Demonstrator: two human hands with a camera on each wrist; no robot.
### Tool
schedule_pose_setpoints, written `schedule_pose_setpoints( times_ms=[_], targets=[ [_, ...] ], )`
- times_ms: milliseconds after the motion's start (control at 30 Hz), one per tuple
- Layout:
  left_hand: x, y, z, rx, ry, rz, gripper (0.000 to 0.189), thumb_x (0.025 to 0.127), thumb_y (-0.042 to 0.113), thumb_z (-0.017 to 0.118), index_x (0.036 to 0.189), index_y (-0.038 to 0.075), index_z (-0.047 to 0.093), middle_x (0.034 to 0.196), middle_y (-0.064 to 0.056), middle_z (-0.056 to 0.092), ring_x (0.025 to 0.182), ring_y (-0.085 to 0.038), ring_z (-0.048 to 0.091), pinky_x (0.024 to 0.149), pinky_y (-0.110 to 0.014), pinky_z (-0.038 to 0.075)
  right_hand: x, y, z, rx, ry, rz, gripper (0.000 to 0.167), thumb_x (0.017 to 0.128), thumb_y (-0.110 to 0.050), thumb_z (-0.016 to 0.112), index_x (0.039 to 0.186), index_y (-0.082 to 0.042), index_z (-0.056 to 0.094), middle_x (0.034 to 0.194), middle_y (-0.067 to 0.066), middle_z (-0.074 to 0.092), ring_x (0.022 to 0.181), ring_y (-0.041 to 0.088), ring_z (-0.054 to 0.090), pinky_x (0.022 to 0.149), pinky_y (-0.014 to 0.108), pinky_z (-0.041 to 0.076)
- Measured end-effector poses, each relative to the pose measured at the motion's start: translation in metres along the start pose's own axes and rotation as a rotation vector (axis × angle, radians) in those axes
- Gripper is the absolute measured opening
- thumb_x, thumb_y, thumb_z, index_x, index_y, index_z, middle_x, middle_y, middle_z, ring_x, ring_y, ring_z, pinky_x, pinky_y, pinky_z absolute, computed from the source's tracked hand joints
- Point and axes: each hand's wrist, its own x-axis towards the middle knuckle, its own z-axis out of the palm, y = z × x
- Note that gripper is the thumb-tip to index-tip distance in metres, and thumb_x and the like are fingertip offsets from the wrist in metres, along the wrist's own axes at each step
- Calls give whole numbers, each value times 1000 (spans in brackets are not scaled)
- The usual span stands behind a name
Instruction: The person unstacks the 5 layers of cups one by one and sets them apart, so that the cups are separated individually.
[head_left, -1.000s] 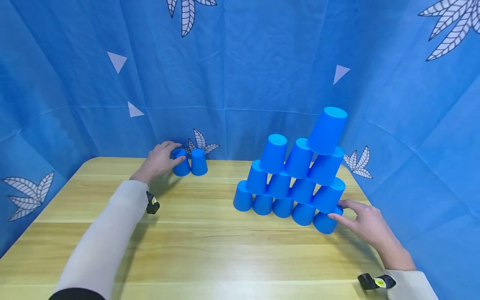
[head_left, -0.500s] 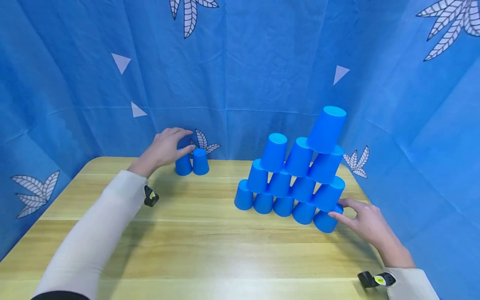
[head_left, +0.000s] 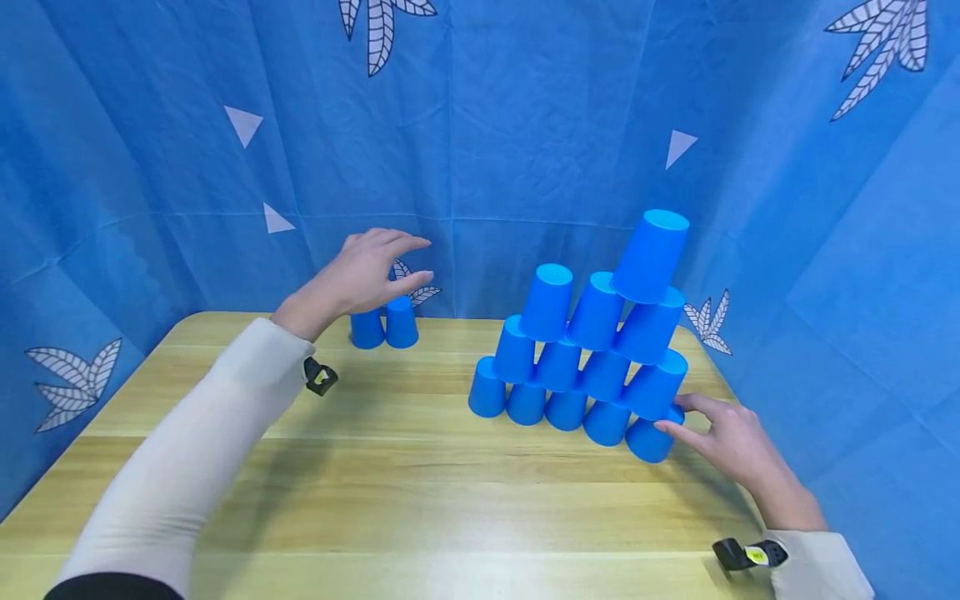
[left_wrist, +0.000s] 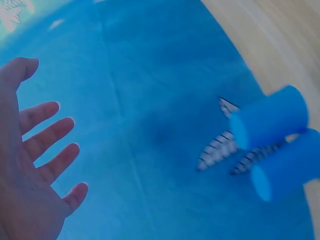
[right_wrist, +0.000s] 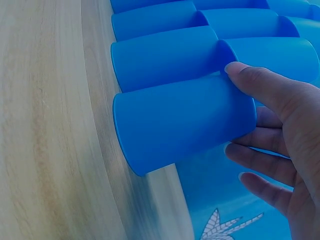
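Upside-down blue plastic cups form a stepped stack at centre right, with a lone cup on top at its right side. My right hand rests at the stack's lower right corner, thumb and fingers holding the end cup of the bottom row near its base. In the right wrist view the thumb lies where this cup meets the one above. My left hand, fingers spread and holding nothing, is raised above two separate cups at the back left. Those same two cups appear tilted in the left wrist view.
A light wooden table carries all the cups. Behind it and along the sides hangs a blue cloth printed with leaves and triangles. Dark wrist cameras sit on both sleeves.
My left hand has let go of the left loose cup, then risen and moved right over the pair. The right hand stays at the bottom corner cup, and the stack looks the same.
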Motion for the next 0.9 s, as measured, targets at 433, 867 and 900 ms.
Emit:
schedule_pose_setpoints(
  times_ms=[433,867,900],
  targets=[
    [20,65,-29,-49,37,131,61,96,54,51,147,21,46,149,-7,44,139,-30,34,111,-59,20,2,3,2,7,5,-9,46,84,-39,77,111,-2,70,103,18,71,82,34,67,65,50,52],
    [49,135,-43,43,54,220,65,95,62,45,150,28,40,151,2,42,141,-21,32,113,-49,24,4,5,4,-2,15,-12,43,84,-39,77,109,-3,71,100,17,72,67,17,58,59,38,48],
    [51,140,-43,57,51,222,66,94,63,43,150,29,39,151,3,41,141,-20,31,113,-48,24,5,7,5,-4,15,-13,44,84,-39,77,109,-3,71,100,17,72,69,18,61,60,40,49]
  ],
)
